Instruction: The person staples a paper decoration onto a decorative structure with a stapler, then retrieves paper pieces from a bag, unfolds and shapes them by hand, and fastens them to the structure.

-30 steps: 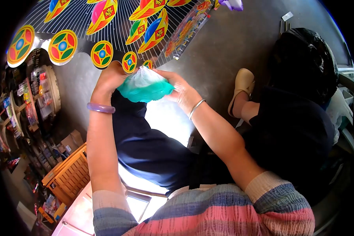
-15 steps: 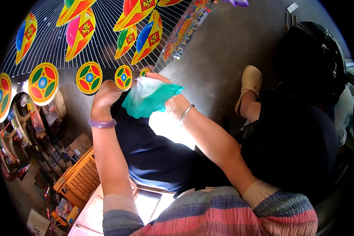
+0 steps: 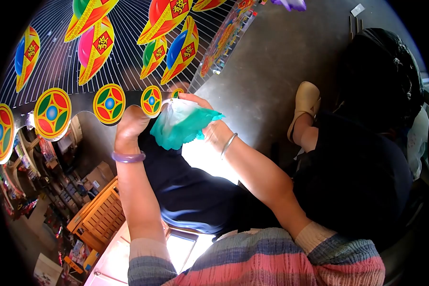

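A large fan-shaped decoration [image 3: 124, 57] with thin light ribs fills the top left, its lower edge lined with round red, green and yellow discs [image 3: 109, 104]. My left hand [image 3: 132, 123], above a purple bangle, is at that edge; its fingers are hidden behind the discs. My right hand [image 3: 218, 134], with a silver bangle, is closed around a teal and white flower-like piece of thin ruffled material [image 3: 183, 125]. The narrow white end of this piece meets the decoration's edge by the smallest disc. Its petals cover part of my right fingers.
Bright ingot-shaped cutouts [image 3: 96, 50] are on the decoration. At lower left stand a slatted wooden piece [image 3: 102, 209] and cardboard boxes [image 3: 99, 176]. A person's foot in a beige shoe [image 3: 305, 102] and a black plastic bag [image 3: 381, 71] are at right.
Both hands, the decoration's lower edge and the teal piece appear slightly lower in view. The grasp of my right hand looks the same.
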A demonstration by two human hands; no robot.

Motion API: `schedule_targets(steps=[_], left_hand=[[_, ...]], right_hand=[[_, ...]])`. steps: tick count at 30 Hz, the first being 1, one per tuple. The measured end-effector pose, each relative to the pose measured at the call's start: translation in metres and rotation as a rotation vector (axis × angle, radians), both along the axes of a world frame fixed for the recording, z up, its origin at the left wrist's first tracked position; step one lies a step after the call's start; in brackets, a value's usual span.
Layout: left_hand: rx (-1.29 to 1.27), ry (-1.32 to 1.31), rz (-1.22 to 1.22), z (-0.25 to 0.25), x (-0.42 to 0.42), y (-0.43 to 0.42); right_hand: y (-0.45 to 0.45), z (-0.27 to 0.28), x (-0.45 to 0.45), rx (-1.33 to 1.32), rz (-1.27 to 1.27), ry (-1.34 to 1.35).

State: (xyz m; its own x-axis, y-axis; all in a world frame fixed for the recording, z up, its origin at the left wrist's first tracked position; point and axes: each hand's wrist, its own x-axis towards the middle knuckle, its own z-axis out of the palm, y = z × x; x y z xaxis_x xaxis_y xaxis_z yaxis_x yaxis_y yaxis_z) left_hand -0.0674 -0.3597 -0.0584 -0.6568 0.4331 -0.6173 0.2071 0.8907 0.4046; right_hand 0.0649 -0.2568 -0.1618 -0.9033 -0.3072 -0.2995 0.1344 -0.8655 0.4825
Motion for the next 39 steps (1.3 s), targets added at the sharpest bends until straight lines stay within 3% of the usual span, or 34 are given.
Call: schedule_targets(steps=[14, 19, 32, 36, 39], left_hand=[[-0.051, 0.144, -0.045, -0.007, -0.002, -0.005], [-0.175, 0.192, 0.088, 0.002, 0.010, 0.021], [-0.088, 0.110, 0.193, -0.004, 0.007, 0.017], [0.059, -0.007, 0.272, 0.000, 0.009, 0.019], [0.070, 0.042, 0.203, -0.007, 0.004, 0.013]], right_hand=[[-0.003, 0.002, 0.001, 0.040, -0.012, -0.053], [-0.002, 0.008, -0.001, 0.027, -0.068, -0.044], [-0.005, 0.006, -0.002, 0.071, -0.073, -0.037], [-0.006, 0.001, -0.002, 0.045, -0.059, 0.013], [-0.009, 0.002, -0.005, 0.050, -0.070, -0.031]])
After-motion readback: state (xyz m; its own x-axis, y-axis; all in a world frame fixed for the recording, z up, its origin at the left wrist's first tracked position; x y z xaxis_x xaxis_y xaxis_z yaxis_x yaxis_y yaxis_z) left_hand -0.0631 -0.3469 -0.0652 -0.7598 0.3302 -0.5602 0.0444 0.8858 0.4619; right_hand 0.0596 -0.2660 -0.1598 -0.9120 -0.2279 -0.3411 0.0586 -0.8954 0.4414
